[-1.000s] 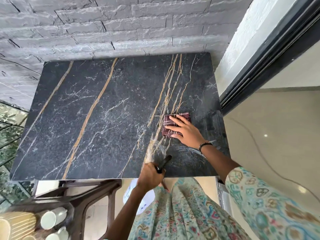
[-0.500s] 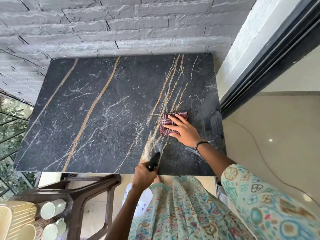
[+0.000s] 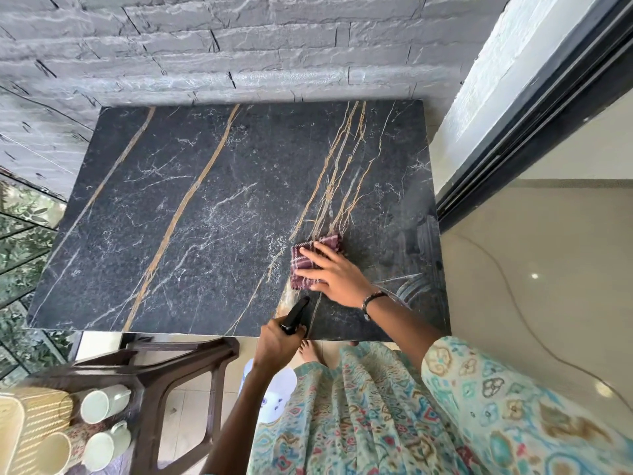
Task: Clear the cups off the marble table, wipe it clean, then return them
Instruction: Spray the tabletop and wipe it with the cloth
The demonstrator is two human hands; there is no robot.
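Wiping the marble desk

Right hand presses flat, fingers straight, on the maroon cloth near-right; left hand has its grip round a spray bottle. Cups sit near-left, off the desk.

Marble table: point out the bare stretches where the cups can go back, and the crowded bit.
The marble table is bare from the left edge across both gold veins, and along the stone wall. It is crowded near the front right: the right hand presses the maroon cloth, the left hand grips the spray bottle.
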